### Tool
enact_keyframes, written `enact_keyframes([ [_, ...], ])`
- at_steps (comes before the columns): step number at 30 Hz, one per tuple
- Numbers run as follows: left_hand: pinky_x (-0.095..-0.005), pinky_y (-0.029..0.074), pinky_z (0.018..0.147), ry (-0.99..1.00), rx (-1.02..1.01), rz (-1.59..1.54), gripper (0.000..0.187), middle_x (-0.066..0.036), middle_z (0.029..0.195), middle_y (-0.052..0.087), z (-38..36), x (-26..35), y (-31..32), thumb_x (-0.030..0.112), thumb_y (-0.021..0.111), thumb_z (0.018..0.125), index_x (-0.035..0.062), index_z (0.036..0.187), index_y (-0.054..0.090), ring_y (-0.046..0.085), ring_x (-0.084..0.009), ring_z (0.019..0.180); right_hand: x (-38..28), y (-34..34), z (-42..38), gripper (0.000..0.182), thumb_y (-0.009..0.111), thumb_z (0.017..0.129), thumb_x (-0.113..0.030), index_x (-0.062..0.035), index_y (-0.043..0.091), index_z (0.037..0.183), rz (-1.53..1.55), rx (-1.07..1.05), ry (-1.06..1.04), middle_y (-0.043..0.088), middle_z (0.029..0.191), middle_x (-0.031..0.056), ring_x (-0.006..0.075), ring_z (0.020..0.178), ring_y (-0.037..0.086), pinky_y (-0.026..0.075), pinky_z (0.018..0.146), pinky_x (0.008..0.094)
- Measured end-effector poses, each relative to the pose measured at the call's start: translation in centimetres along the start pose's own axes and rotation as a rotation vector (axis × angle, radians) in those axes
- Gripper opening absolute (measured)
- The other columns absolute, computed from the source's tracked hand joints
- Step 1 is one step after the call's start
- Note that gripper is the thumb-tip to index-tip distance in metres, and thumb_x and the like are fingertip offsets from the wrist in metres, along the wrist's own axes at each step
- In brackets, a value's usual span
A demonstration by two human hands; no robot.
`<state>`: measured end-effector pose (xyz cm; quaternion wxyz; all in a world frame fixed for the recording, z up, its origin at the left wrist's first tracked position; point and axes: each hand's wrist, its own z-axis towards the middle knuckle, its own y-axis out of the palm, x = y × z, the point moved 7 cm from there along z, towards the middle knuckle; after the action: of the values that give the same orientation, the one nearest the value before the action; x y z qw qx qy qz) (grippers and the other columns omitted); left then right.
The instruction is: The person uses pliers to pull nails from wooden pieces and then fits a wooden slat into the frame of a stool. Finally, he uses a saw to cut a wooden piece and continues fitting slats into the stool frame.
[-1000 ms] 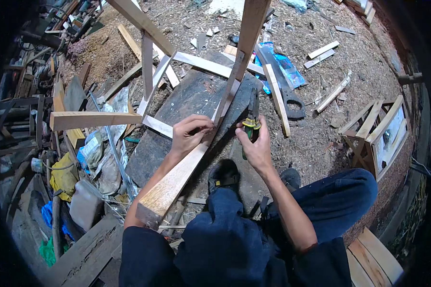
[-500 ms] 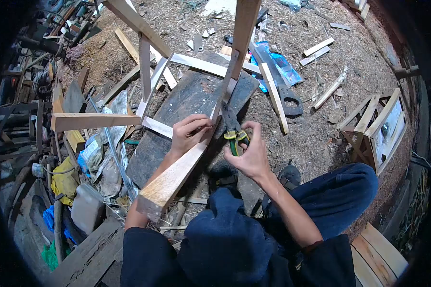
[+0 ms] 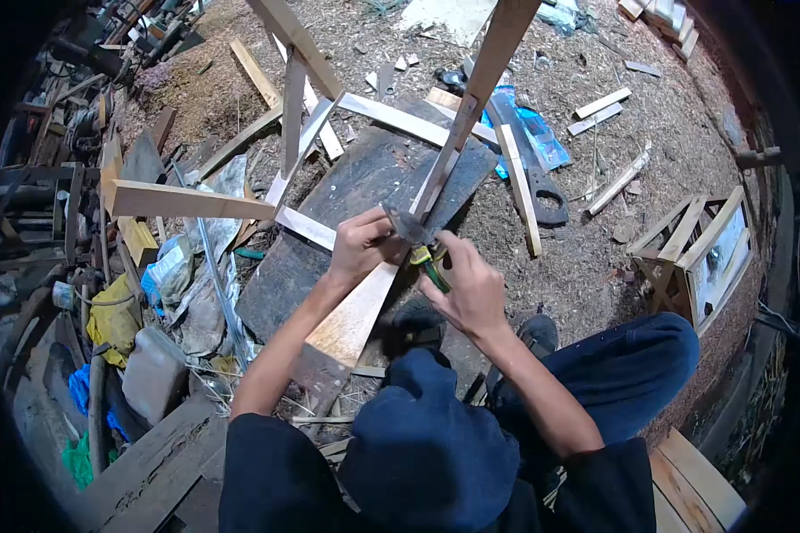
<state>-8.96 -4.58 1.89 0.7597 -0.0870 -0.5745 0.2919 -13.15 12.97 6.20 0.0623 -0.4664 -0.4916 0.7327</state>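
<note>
In my right hand [image 3: 473,289] is a pair of pliers [image 3: 422,255] with green and yellow handles. Their dark metal head points up and left, right over the fingertips of my left hand [image 3: 360,244]. Those fingertips are pinched together against the wooden frame [image 3: 353,313], close to where a leg meets the rails; whatever they hold is hidden. The frame is made of pale square legs joined by thinner rails. One leg points toward me, and the others reach left and away.
A dark board [image 3: 284,289] lies under the frame. Beyond my right hand are a handsaw [image 3: 547,197], a blue plastic packet [image 3: 542,138] and a loose wooden strip [image 3: 518,191]. A small slatted wooden piece [image 3: 698,244] stands at right. Scrap and a plastic jug [image 3: 154,373] crowd the left.
The pliers have swung from nearly upright to pointing left, their head now over my left fingertips. The frame and surroundings appear shifted slightly right in view. My left hand stays at the joint.
</note>
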Motion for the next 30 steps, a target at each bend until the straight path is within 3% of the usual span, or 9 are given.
enact_keyframes([
  [2, -0.0329, 0.055, 0.063, 0.015, -0.005, 0.026, 0.020, -0.011, 0.088, 0.069, 1.1, 2.8, -0.4, 0.001, 0.076, 0.073, 0.0013, 0.093, 0.074, 0.070, -0.0261, 0.073, -0.2, -0.1, -0.1, 0.061, 0.077, 0.076, -0.026, -0.0109, 0.049, 0.129, 0.011, 0.026, -0.022, 0.062, 0.098, 0.0137, 0.0345, 0.080, 0.067, 0.055, 0.066, 0.0440],
  [5, -0.0321, 0.055, 0.063, 0.000, 0.015, -0.023, 0.020, -0.010, 0.088, 0.070, 0.3, 0.8, -0.2, 0.000, 0.075, 0.075, 0.0008, 0.095, 0.073, 0.070, -0.0242, 0.074, -0.1, 0.2, -0.1, 0.063, 0.079, 0.075, -0.024, -0.0107, 0.049, 0.129, -0.007, 0.044, -0.066, 0.062, 0.098, 0.0140, 0.0350, 0.082, 0.068, 0.056, 0.067, 0.0436],
  [7, -0.0318, 0.055, 0.063, 0.003, 0.013, -0.006, 0.019, -0.010, 0.087, 0.070, 0.4, 0.5, -0.1, -0.001, 0.075, 0.076, 0.0007, 0.095, 0.073, 0.070, -0.0233, 0.073, 0.8, 1.0, 0.3, 0.064, 0.080, 0.075, -0.021, -0.0104, 0.048, 0.129, -0.061, -0.059, 0.067, 0.063, 0.101, 0.0148, 0.0355, 0.083, 0.068, 0.056, 0.068, 0.0443],
  [14, -0.0299, 0.055, 0.063, -0.107, -0.021, -0.094, 0.016, -0.010, 0.087, 0.070, 0.7, 1.1, -0.2, 0.001, 0.074, 0.080, -0.0004, 0.095, 0.073, 0.070, -0.0200, 0.075, 0.1, 0.3, 0.0, 0.061, 0.077, 0.078, -0.022, -0.0077, 0.048, 0.130, 0.028, 0.024, -0.047, 0.064, 0.107, 0.0174, 0.0365, 0.084, 0.068, 0.056, 0.069, 0.0453],
  [16, -0.0298, 0.055, 0.063, -0.085, -0.020, -0.069, 0.016, -0.009, 0.087, 0.070, 0.4, 0.2, 0.1, 0.001, 0.074, 0.080, -0.0003, 0.096, 0.073, 0.070, -0.0184, 0.076, 0.8, 1.2, 0.5, 0.060, 0.077, 0.079, -0.022, -0.0072, 0.048, 0.129, -0.045, -0.080, 0.073, 0.064, 0.105, 0.0178, 0.0368, 0.083, 0.069, 0.056, 0.068, 0.0453],
  [20, -0.0295, 0.054, 0.065, -0.117, 0.004, -0.185, 0.016, -0.009, 0.088, 0.069, 0.2, -0.2, 0.1, 0.000, 0.073, 0.079, -0.0005, 0.095, 0.073, 0.068, -0.0160, 0.076, 0.1, 0.4, 0.5, 0.060, 0.077, 0.079, -0.023, -0.0065, 0.047, 0.129, 0.010, -0.019, 0.034, 0.064, 0.106, 0.0183, 0.0371, 0.083, 0.068, 0.056, 0.068, 0.0464],
  [23, -0.0297, 0.053, 0.066, -0.163, -0.055, -0.103, 0.015, -0.010, 0.089, 0.069, 0.5, 0.2, -0.2, 0.000, 0.074, 0.078, -0.0011, 0.093, 0.072, 0.068, -0.0176, 0.076, -0.1, 0.1, 0.5, 0.060, 0.076, 0.080, -0.025, -0.0059, 0.048, 0.130, 0.030, 0.000, 0.002, 0.065, 0.108, 0.0188, 0.0382, 0.084, 0.068, 0.056, 0.070, 0.0470],
  [25, -0.0296, 0.053, 0.067, -0.153, -0.071, -0.057, 0.015, -0.010, 0.089, 0.069, 0.3, -0.3, -0.2, 0.001, 0.076, 0.078, -0.0011, 0.092, 0.071, 0.068, -0.0178, 0.077, 0.4, 0.9, 0.9, 0.060, 0.077, 0.079, -0.024, -0.0058, 0.048, 0.129, -0.105, -0.145, 0.085, 0.065, 0.108, 0.0186, 0.0372, 0.083, 0.069, 0.056, 0.070, 0.0462],
  [30, -0.0292, 0.053, 0.068, -0.065, -0.003, -0.093, 0.016, -0.010, 0.089, 0.069, 0.4, -0.5, 0.1, 0.004, 0.080, 0.078, -0.0009, 0.089, 0.069, 0.068, -0.0173, 0.078, 0.2, -0.4, 0.8, 0.061, 0.079, 0.078, -0.022, -0.0051, 0.049, 0.128, -0.011, 0.008, 0.027, 0.066, 0.103, 0.0192, 0.0365, 0.082, 0.069, 0.057, 0.070, 0.0447],
])
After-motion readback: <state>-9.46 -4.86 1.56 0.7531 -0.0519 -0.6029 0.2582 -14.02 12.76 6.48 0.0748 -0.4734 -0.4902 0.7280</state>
